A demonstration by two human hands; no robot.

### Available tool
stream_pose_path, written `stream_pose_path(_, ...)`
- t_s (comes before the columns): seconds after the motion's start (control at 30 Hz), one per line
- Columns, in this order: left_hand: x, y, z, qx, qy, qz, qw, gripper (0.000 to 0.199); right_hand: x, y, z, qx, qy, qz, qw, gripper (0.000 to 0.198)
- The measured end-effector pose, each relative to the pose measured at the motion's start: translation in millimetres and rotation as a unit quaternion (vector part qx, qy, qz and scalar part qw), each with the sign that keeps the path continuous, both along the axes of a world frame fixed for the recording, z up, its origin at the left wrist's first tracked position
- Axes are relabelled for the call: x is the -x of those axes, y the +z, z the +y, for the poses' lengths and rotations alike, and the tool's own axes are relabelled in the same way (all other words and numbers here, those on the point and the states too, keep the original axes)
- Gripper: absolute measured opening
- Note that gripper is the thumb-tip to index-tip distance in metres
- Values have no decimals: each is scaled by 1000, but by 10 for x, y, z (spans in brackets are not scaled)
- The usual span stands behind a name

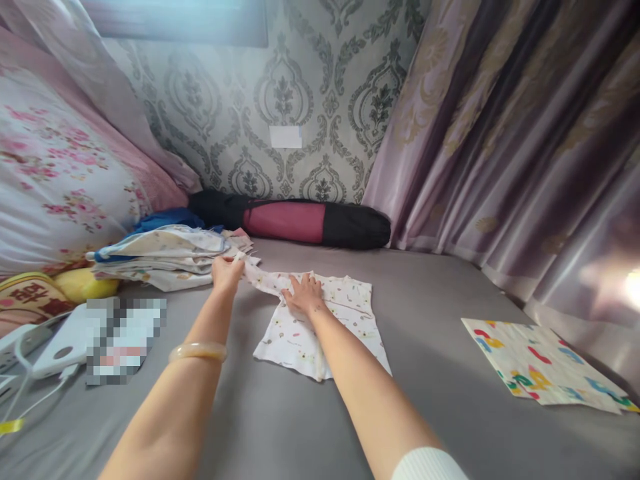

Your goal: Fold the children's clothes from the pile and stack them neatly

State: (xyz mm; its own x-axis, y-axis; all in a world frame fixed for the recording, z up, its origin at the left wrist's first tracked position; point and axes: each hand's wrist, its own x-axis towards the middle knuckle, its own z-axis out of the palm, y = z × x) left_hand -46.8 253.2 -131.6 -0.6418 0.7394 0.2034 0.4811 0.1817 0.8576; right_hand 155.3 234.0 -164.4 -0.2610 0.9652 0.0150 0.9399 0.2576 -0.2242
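Note:
A small white baby shirt (pixel 350 320) with a scattered print lies spread on the grey bed sheet. My left hand (pixel 228 272) is closed on the end of its left sleeve, pulling the sleeve out to the side and slightly up. On the upper part of the shirt rests my right hand (pixel 304 293), flat with the fingers spread. My right forearm covers part of the shirt's lower middle. Just left of my left hand sits a stack of folded cloths and clothes (pixel 170 257).
A black and maroon roll bag (pixel 285 220) lies against the wall. At right is a folded cloth with colourful prints (pixel 545 363). On the left are a floral pillow (pixel 65 180), a yellow plush thing (pixel 85 285), a white device (pixel 67 343) with cables, and a blurred-out item (pixel 127 340).

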Motion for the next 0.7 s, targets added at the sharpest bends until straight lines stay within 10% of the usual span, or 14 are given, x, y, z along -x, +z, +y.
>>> stream_pose_path(0.3,-581,408,-98,-45,-88,-229,968,29,-57,61,118,71,-31,187,979,40)
stream_pose_path(0.7,-1287,95,-124,-47,-191,-193,961,24,-920,54,62,156,-224,561,781,21)
